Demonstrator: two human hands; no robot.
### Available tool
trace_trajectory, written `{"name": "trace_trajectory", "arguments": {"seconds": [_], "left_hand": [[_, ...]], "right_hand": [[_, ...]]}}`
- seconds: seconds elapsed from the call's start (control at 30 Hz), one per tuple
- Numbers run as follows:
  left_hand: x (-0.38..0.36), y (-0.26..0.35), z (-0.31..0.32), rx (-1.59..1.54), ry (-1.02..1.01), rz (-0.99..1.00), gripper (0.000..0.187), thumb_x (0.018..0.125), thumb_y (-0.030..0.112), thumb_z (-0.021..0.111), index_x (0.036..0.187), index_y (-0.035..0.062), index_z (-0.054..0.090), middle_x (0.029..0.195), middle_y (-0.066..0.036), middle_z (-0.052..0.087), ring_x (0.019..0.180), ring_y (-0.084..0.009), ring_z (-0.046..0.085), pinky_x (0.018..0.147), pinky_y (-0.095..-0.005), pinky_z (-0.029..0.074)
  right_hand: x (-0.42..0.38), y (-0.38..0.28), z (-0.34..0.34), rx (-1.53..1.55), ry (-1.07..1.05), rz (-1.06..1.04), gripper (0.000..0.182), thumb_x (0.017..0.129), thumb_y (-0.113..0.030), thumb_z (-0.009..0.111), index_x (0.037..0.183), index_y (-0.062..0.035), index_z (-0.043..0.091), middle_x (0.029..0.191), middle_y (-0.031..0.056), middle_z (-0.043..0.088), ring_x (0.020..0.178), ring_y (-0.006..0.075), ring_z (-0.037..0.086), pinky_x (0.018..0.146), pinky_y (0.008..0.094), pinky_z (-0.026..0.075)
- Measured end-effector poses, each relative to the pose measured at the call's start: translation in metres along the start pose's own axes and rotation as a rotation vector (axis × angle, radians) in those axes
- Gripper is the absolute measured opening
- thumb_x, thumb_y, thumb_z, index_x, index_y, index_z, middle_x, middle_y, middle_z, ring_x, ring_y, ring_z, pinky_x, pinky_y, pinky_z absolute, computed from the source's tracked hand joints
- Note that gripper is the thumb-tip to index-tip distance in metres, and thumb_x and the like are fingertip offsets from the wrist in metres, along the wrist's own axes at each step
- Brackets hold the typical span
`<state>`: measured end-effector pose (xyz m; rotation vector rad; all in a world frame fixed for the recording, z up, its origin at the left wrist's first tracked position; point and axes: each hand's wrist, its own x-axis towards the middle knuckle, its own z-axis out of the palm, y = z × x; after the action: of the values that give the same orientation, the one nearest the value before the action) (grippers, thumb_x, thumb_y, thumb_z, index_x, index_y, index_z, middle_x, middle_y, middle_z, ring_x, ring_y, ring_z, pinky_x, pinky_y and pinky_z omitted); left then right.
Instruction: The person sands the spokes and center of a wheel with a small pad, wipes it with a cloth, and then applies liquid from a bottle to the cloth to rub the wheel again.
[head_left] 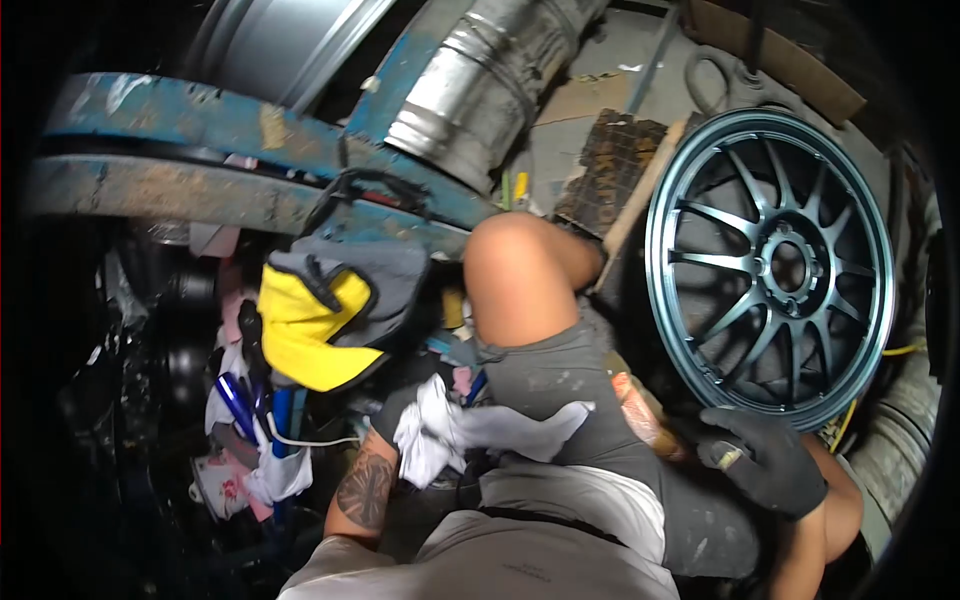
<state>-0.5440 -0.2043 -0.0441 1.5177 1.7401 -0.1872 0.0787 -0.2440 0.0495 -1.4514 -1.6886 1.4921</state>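
A crumpled white cloth point(440, 430) is in my left hand point(397, 412), which wears a dark glove. One end of the cloth trails across my lap toward the right. My right hand point(770, 465), in a dark grey glove, has its fingers curled at the lower edge of a teal multi-spoke wheel rim point(755, 262). A small pale patch shows at the curled fingers; what they hold, if anything, is hidden. The rim leans tilted to my right, its spoked face toward me.
A yellow and grey cloth point(325, 315) hangs from a worn blue metal beam point(200, 120). Silver ribbed cylinders point(470, 85) lie beyond it. Left of me are bottles, rags and a white cable point(310, 441). A worn printed board point(612, 170) lies ahead, near a pale wooden edge.
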Motion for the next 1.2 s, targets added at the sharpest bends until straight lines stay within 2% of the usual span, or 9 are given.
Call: {"name": "trace_trajectory", "arguments": {"seconds": [0.3,0.4,0.43,0.5,0.6,0.67,0.8,0.87,1.2], "left_hand": [[0.031,-0.051,-0.067,0.532,0.285,-0.449,0.026,0.099,0.012,0.063,0.122,0.0020,0.071,0.116,-0.009,0.072,0.106,-0.0188,0.068,0.096,-0.0327,0.054],[0.028,0.046,-0.067,0.390,0.023,-0.222,0.024,0.101,0.013,0.062,0.120,0.0021,0.071,0.116,-0.009,0.072,0.106,-0.0180,0.068,0.096,-0.0324,0.054],[0.023,0.077,-0.071,-0.058,-0.237,0.135,0.030,0.099,0.019,0.066,0.123,0.0006,0.071,0.113,-0.008,0.073,0.103,-0.0176,0.068,0.094,-0.0322,0.054],[-0.001,0.195,-0.070,-0.481,-0.597,0.019,0.035,0.094,0.017,0.073,0.124,-0.0018,0.070,0.098,-0.010,0.072,0.076,-0.0160,0.069,0.069,-0.0278,0.055],[0.001,0.272,-0.040,-0.823,-0.719,0.461,0.031,0.089,0.009,0.076,0.115,-0.0086,0.071,0.080,-0.010,0.069,0.065,-0.0143,0.066,0.063,-0.0268,0.054],[0.034,0.328,-0.010,-0.384,-0.391,0.810,0.023,0.093,0.010,0.072,0.110,-0.0056,0.071,0.079,-0.013,0.066,0.071,-0.0208,0.067,0.065,-0.0314,0.053],[0.064,0.474,0.074,-0.973,-0.606,0.663,0.033,0.108,0.016,0.050,0.133,-0.0037,0.056,0.115,-0.009,0.063,0.114,-0.0196,0.066,0.094,-0.0312,0.055],[0.079,0.508,0.093,-1.031,-0.678,0.624,0.040,0.109,0.018,0.049,0.143,-0.0029,0.049,0.128,-0.013,0.063,0.128,-0.0236,0.063,0.100,-0.0332,0.056],[0.120,0.529,0.128,-0.769,-1.352,0.424,0.083,0.094,0.019,0.075,0.160,-0.0033,0.030,0.143,-0.013,0.059,0.126,-0.0187,0.061,0.106,-0.0330,0.049]], "right_hand": [[0.000,0.001,0.006,-0.372,0.104,-0.144,0.043,0.091,-0.025,0.069,0.127,-0.0015,0.068,0.116,0.0227,0.071,0.106,0.0404,0.069,0.094,0.0454,0.053],[0.004,-0.005,-0.002,-0.291,0.050,-0.126,0.041,0.094,-0.026,0.067,0.126,0.0003,0.067,0.118,0.0245,0.071,0.107,0.0425,0.068,0.094,0.0465,0.053],[0.005,-0.004,-0.003,-0.254,0.034,-0.108,0.041,0.094,-0.026,0.066,0.126,0.0007,0.067,0.118,0.0249,0.070,0.107,0.0431,0.068,0.094,0.0467,0.053],[0.006,0.006,-0.004,-0.177,0.036,-0.136,0.041,0.097,-0.027,0.064,0.127,0.0015,0.066,0.118,0.0258,0.070,0.107,0.0441,0.068,0.093,0.0477,0.053],[0.012,0.016,-0.012,-0.137,0.012,-0.163,0.046,0.098,-0.031,0.063,0.132,0.0002,0.064,0.123,0.0263,0.069,0.112,0.0430,0.067,0.096,0.0468,0.053],[0.016,0.027,-0.011,-0.065,-0.016,-0.178,0.052,0.099,-0.034,0.066,0.138,-0.0005,0.061,0.122,0.0222,0.071,0.111,0.0354,0.070,0.097,0.0438,0.053],[0.027,0.033,-0.002,0.731,0.234,-0.071,0.057,0.098,-0.031,0.070,0.145,-0.0007,0.056,0.115,0.0089,0.072,0.102,0.0160,0.067,0.094,0.0341,0.052],[0.028,0.051,-0.021,0.624,0.477,0.115,0.045,0.097,-0.018,0.069,0.135,0.0031,0.062,0.115,0.0062,0.072,0.099,0.0101,0.066,0.090,0.0269,0.052],[0.008,0.073,-0.062,0.695,0.820,0.077,0.042,0.093,-0.001,0.058,0.134,0.0040,0.065,0.118,0.0091,0.074,0.099,0.0089,0.068,0.085,0.0224,0.053]]}}
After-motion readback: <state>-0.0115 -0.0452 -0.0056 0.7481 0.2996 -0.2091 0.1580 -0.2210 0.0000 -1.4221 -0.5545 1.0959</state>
